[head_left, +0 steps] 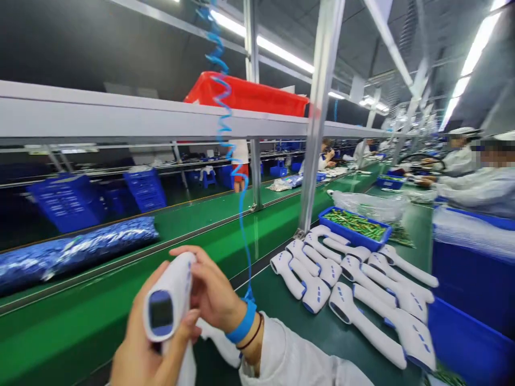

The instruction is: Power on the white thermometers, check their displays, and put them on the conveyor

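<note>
A white forehead thermometer (179, 289) with a small dark screen in a blue frame is held up before me, its screen end facing me. My left hand (139, 338) wraps round it from below and the left, thumb across the handle. From the right, my right hand (211, 292) grips its side, fingers along the top near the blue buttons. A blue wrist strap (243, 324) with a coiled cord circles my right wrist. Behind that wrist, another white thermometer (221, 343) lies partly hidden. More thermometers (362, 327) lie in rows on the green bench to the right.
A blue tray (354, 228) of green parts stands behind the rows, beside clear plastic bags. Blue bins (469, 289) line the right edge. Ahead run a green conveyor (209, 241) and a metal post (319, 118). A red tray (249, 96) rests on the shelf. Co-workers sit farther right.
</note>
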